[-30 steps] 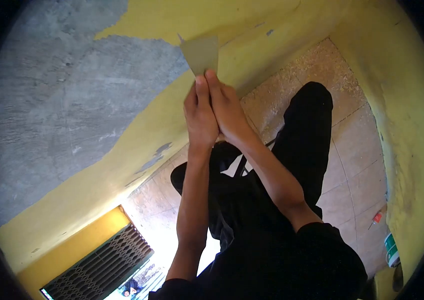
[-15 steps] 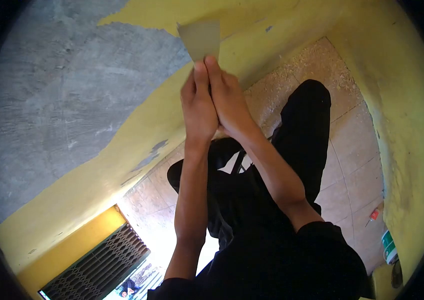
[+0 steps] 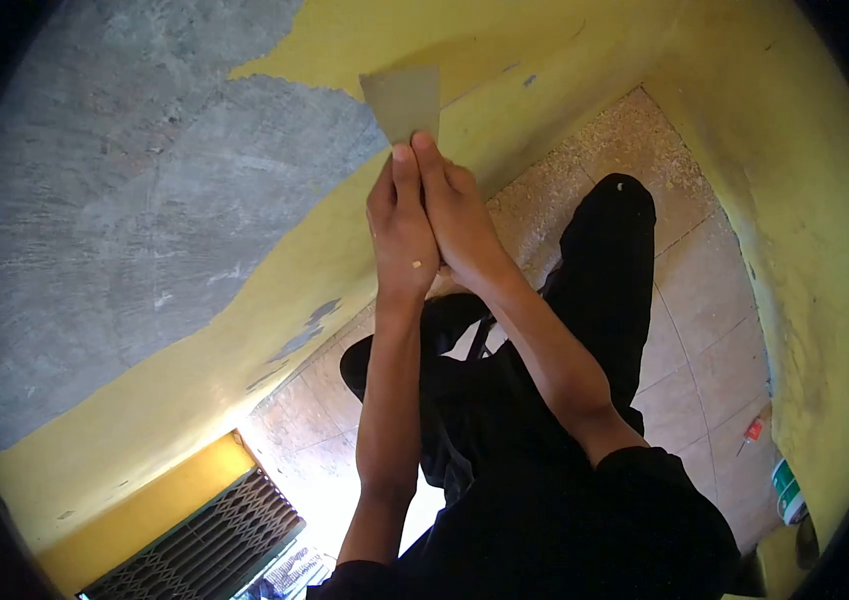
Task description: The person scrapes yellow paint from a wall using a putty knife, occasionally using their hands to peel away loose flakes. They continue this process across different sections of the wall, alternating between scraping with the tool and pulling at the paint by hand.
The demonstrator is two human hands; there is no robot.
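Observation:
A flat scraper blade point(image 3: 402, 102), wider at its far end, points up the view with that end against the yellow paint point(image 3: 344, 40) of the wall. Both hands are closed round its hidden handle, side by side, thumbs along the base of the blade. My left hand point(image 3: 404, 225) is on the left, with a small paint chip on its back. Pressed against it on the right is my right hand point(image 3: 459, 220). Left of the blade lies bare grey wall point(image 3: 164, 200) with a ragged paint edge.
Paint crumbs point(image 3: 634, 140) lie on the tiled floor point(image 3: 684, 300) near the corner. A red object point(image 3: 753, 430) and a green and white tub point(image 3: 788, 492) stand by the right wall. A folding metal gate point(image 3: 204, 530) is at lower left. My knees are below the wall.
Hands and scraper sit slightly lower in the view, which has shifted a little. A paint chip now shows on my left hand and another on my knee.

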